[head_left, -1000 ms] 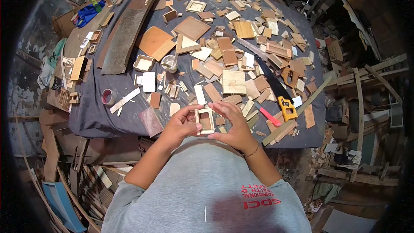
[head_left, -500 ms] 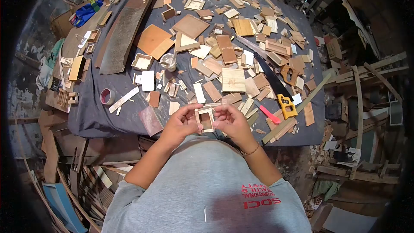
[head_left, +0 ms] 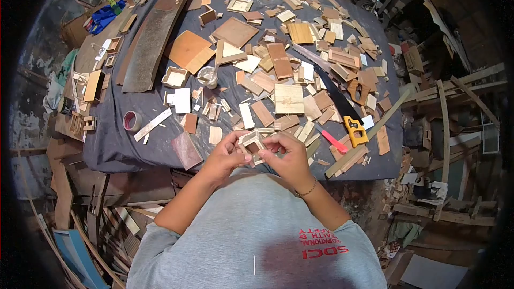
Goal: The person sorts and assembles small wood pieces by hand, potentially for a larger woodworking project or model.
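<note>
A small wooden frame (head_left: 251, 142) is held close to the chest, at the near edge of the cloth-covered table (head_left: 136, 147). My left hand (head_left: 225, 152) grips its left side, thumb at the lower corner and fingers behind the top. At its right side, my right hand (head_left: 286, 155) pinches the frame between thumb and bent fingers. The frame is tilted, and the fingers cover parts of it. Just beyond lie a pale wood strip (head_left: 247, 115) and a square wooden block (head_left: 289, 99).
A yellow-handled saw (head_left: 355, 131) and a pink-handled cutter (head_left: 334, 142) lie to the right. A tape roll (head_left: 131, 121) and a plastic cup (head_left: 208, 77) are on the left. Wood scraps cover much of the table; a long bent board (head_left: 155, 43) lies at the back left.
The small frame has turned and tilted in my hands. My right hand has shifted its fingers along the frame's right side. The view has moved slightly.
</note>
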Available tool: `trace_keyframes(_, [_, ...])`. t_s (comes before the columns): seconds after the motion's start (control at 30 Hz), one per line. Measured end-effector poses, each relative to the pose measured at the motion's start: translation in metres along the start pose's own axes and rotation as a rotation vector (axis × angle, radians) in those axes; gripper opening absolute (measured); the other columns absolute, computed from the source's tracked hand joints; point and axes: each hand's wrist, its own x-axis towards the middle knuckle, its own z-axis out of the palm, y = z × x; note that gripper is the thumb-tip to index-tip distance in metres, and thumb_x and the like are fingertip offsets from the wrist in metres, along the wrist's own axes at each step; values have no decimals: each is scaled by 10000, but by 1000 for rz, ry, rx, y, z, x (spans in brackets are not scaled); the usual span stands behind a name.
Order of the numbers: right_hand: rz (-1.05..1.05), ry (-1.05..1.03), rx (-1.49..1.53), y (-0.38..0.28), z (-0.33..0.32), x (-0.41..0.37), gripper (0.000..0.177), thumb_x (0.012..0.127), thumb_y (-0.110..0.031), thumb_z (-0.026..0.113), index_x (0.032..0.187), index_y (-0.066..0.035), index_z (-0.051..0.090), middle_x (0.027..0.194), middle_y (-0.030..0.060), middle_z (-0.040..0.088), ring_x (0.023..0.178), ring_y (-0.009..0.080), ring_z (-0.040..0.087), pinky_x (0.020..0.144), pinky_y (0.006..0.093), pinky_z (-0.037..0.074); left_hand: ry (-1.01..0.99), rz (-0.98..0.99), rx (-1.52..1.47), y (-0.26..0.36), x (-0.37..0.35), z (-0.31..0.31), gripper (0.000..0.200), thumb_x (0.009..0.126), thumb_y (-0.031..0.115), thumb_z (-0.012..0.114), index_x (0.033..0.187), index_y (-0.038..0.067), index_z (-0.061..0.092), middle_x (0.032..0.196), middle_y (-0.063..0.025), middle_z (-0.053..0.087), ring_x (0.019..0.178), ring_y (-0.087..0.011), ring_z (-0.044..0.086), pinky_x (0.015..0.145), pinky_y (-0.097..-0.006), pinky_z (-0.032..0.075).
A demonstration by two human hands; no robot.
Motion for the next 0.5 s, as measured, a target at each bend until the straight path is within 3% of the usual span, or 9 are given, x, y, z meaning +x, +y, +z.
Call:
trace_keyframes(0.23, [-66,54,-126,-10,-1,2,378,688,-142,762,1015,-18,617,921,93,606,813,195,561,723,318,469,32,-25,-31,3,3,3,516,751,14,680,1215,27,454,1064,-77,585,964,-146,590,820,-291,494])
trace_keyframes(0.47, [40,-45,33,-2,-5,3,458,688,-164,773,1080,-4,598,962,97,600,881,208,565,786,318,463,8,40,19,-2,6,1,538,726,-10,698,1209,38,466,1108,-68,574,1023,-154,576,866,-288,478])
trace_keyframes(0.5, [23,-57,23,-1,-5,3,445,693,-155,768,1085,-21,605,965,66,591,884,173,556,764,295,449,2,29,27,-2,5,2,549,718,-15,704,1211,43,467,1110,-65,568,1030,-152,566,874,-288,472])
